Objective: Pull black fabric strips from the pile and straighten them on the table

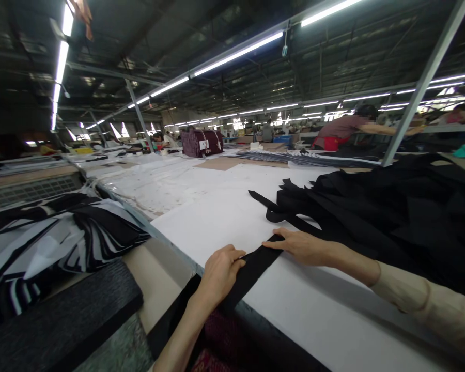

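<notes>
A black fabric strip (256,268) lies across the near edge of the white-covered table (213,212) and hangs down over it toward my body. My left hand (222,274) is closed on the strip's left edge, thumb and fingertips pinched together. Farther up, my right hand (302,245) grips the strip's far end, thumb on one side and fingertips on top. Right of my hands rises a large heap of black fabric strips (403,206), with a few loose ends trailing onto the white surface.
At left are bundled black and white fabric pieces (62,237) and a dark padded block (70,315). Farther back stand a maroon bundle (202,143) and a layered fabric stack (294,157). A metal post (426,82) rises at right; a co-worker (341,129) leans beyond.
</notes>
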{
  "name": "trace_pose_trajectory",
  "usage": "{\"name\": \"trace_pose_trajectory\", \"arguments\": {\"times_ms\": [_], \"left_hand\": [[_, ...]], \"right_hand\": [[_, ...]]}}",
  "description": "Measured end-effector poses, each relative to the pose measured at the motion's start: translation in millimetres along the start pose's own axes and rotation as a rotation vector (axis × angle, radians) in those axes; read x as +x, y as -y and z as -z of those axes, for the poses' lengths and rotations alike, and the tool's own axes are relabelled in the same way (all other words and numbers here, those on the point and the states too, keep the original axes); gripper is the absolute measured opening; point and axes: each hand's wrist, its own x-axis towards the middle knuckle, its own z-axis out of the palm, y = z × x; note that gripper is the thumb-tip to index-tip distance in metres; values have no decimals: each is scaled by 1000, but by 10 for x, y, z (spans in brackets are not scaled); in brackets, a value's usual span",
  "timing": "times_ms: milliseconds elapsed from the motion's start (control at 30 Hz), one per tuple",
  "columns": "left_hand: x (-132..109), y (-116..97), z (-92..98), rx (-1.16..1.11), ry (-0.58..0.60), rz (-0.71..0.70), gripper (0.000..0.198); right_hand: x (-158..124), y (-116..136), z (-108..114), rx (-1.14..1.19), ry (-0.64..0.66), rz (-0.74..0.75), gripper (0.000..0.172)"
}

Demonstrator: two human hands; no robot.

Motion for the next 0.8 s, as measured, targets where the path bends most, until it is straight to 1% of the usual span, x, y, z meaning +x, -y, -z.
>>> {"name": "trace_pose_trajectory", "arguments": {"times_ms": [67, 133, 167, 233, 333, 400, 500, 633, 733, 800], "left_hand": [[-119, 38, 49, -58, -13, 33, 25], [-213, 55, 51, -58, -40, 28, 27], [-245, 57, 37, -40, -53, 17, 27], [-284, 52, -1, 32, -80, -8, 28], [-304, 44, -45, 190, -105, -56, 31], [-310, 45, -53, 278, -110, -91, 32], [-322, 56, -51, 329, -112, -119, 32], [-346, 77, -47, 347, -109, -120, 32], [-346, 84, -43, 331, -105, -109, 33], [-307, 70, -44, 309, -82, -96, 34]], "right_hand": [[11, 21, 36, -80, 46, 2, 73], [35, 50, 74, -137, 21, 25, 76], [50, 65, 91, -142, 8, 44, 76], [85, 90, 116, -94, 28, 80, 74], [132, 100, 131, 24, 78, 122, 70], [154, 104, 140, 68, 88, 130, 71], [177, 177, 169, 63, 139, 122, 76], [193, 389, 178, -6, 225, 129, 80], [166, 465, 111, -19, 197, 112, 80], [132, 426, 51, -6, 160, 86, 79]]}}
